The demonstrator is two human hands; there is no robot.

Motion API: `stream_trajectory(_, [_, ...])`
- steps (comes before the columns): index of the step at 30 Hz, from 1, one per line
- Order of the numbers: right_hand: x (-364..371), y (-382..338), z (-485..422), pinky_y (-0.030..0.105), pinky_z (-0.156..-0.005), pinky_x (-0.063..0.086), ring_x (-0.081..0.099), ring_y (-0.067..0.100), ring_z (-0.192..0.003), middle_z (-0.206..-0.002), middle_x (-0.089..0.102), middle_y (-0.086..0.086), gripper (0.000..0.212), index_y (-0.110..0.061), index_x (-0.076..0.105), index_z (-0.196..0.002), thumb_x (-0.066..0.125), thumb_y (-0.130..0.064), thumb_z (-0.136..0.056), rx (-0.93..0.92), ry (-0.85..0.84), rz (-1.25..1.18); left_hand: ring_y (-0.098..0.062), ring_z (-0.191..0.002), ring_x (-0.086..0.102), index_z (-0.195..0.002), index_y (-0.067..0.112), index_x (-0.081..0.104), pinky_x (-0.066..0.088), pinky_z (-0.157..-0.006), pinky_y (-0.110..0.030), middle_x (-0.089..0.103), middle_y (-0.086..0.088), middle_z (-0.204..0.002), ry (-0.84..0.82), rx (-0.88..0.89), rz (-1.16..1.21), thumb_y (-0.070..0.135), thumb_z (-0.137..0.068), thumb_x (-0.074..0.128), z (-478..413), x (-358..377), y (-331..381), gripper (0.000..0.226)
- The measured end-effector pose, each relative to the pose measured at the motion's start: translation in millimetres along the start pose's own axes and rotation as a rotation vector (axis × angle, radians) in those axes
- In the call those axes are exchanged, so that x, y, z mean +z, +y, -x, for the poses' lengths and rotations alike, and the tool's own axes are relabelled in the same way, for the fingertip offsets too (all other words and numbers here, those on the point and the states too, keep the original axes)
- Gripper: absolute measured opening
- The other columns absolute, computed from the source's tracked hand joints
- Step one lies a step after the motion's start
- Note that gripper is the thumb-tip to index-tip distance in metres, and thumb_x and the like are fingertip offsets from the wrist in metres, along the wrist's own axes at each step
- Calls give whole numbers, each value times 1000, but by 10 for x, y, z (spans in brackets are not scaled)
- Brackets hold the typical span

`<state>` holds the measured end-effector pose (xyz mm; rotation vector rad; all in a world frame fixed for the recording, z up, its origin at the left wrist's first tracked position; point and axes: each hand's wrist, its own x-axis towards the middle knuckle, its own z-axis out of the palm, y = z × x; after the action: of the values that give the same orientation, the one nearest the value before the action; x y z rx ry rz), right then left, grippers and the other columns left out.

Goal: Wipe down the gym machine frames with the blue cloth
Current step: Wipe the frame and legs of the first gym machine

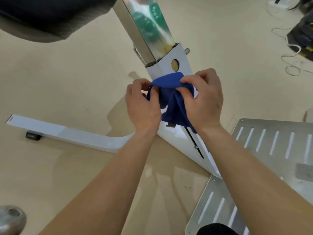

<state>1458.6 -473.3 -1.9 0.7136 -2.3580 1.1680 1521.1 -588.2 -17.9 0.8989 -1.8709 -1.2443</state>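
Blue cloth, soft and bunched, sits pinched by left grip and right grip over white frame.

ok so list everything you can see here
blue cloth: one, blue, bunched at the white frame, centre
white frame: one, white, centre, leg running left along floor
steel post: one, silver, rising from the frame, top centre
slotted plates: two, grey metal, right and lower right
pad: one, black, top left
cord: one, white, floor, top right
round metal part: one, grey, bottom left
left hand: one, pinches cloth's left side
right hand: one, pinches cloth's top edge
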Motion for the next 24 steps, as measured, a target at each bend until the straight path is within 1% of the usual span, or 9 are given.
stream_trajectory(3, [68, 148, 286, 40, -75, 53, 59, 20, -93, -109, 57, 2, 22, -16, 70, -113, 61, -15, -93, 12, -7, -53, -3, -80, 61, -94, 35, 60, 47, -73, -17, 61, 14, -94, -35, -43, -12, 30, -93, 57, 125, 19, -40, 6])
stream_trajectory(5, [80, 226, 508, 39, -88, 52, 57, 23, -105, -122, 54, 8, 35, -13, 62, -128, 60, -17, -94, -26, -54, -55, 0, -84, 64, -97, 35, 63, 51, -78, -19, 66, 18, -90, -76, -66, 42, 29, -96, 53, 257, 11, -24, 12])
stream_trajectory(8, [86, 343, 644, 38, -99, 47, 52, 29, -117, -138, 49, 15, 46, -11, 51, -142, 56, -19, -96, -108, -122, 20, 9, -83, 60, -104, 32, 63, 42, -72, -5, 66, 21, -87, -200, -70, 95, 32, -102, 45, 390, 17, 7, 18])
stream_trajectory(10, [111, 352, 567, 41, -100, 47, 51, 34, -120, -145, 47, 19, 46, -9, 49, -144, 52, -17, -99, -170, -134, 32, 9, -78, 58, -106, 24, 64, 39, -67, -3, 65, 16, -84, -253, -64, 77, 33, -104, 41, 357, 72, 49, 25])
stream_trajectory(14, [196, 195, 182, 43, -100, 51, 47, 37, -134, -151, 40, 26, 47, 0, 43, -145, 46, -13, -100, -306, -157, 23, 11, -69, 56, -100, 18, 63, 39, -63, -6, 63, 14, -80, -128, -46, 74, 25, -105, 41, 77, 129, 190, 23])
stream_trajectory(17, [242, 105, 19, 35, -87, 55, 50, 32, -133, -155, 34, 23, 51, -5, 38, -149, 48, -20, -102, -325, -165, 26, 9, -69, 56, -102, 16, 65, 38, -65, -8, 64, 14, -83, -42, -2, 96, 23, -104, 42, -81, 110, 251, 24])
stream_trajectory(19, [260, 136, 100, 34, -89, 53, 54, 32, -129, -156, 32, 23, 51, -13, 39, -150, 54, -14, -100, -351, -160, 23, 8, -69, 56, -104, 18, 64, 39, -65, -10, 64, 14, -82, -26, -21, 86, 23, -105, 39, -57, 136, 230, 25])
stream_trajectory(22, [229, 345, 380, 37, -97, 52, 48, 34, -135, -158, 30, 22, 61, -21, 39, -150, 56, 1, -95, -341, -185, 40, 8, -64, 55, -105, 15, 64, 38, -61, -11, 61, 14, -74, -116, -103, 24, 22, -104, 38, 186, 199, 87, 27])
stream_trajectory(24, [166, 452, 520, 41, -94, 54, 47, 36, -135, -159, 27, 22, 62, -23, 34, -152, 53, -1, -96, -315, -221, 65, 9, -66, 56, -107, 20, 64, 39, -61, -7, 62, 15, -74, -194, -107, 1, 21, -103, 39, 333, 192, 23, 25])
